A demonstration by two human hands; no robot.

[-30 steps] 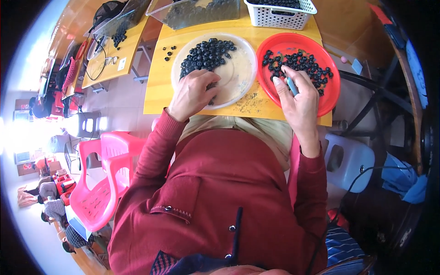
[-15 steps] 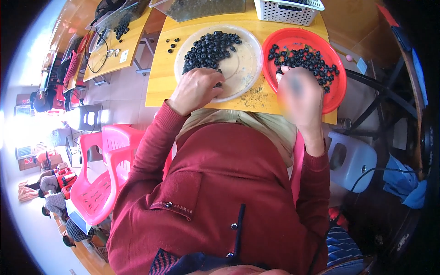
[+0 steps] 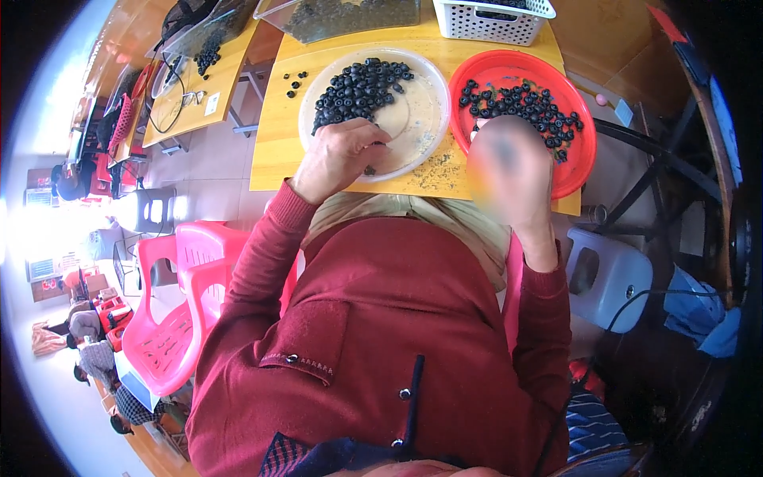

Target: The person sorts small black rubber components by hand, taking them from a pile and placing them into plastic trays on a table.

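The left hand [image 3: 340,157] is hovering over the near left part of a pale round tray [image 3: 419,119], its fingers curling in narrowly toward the thumb; whether they are gripping anything, I cannot tell. The right hand [image 3: 517,171] is hanging over the near left part of a red tray [image 3: 579,155], blurring so much that its hold is not showing.

Just beyond the left hand, a heap of dark round pieces [image 3: 359,94], apparently berries, is filling the pale tray's left side; more pieces [image 3: 531,103] are lying spread across the red one. The step in hand seems to be handling single pieces above the two trays; a next move would be calling for a light fingertip pinch, without scattering neighbours.

Farther out, crumbs [image 3: 437,171] and a few loose pieces [image 3: 294,84] are lying on the yellow counter [image 3: 274,151], while a clear bin [image 3: 358,30] and a white perforated basket [image 3: 477,28] are standing behind.
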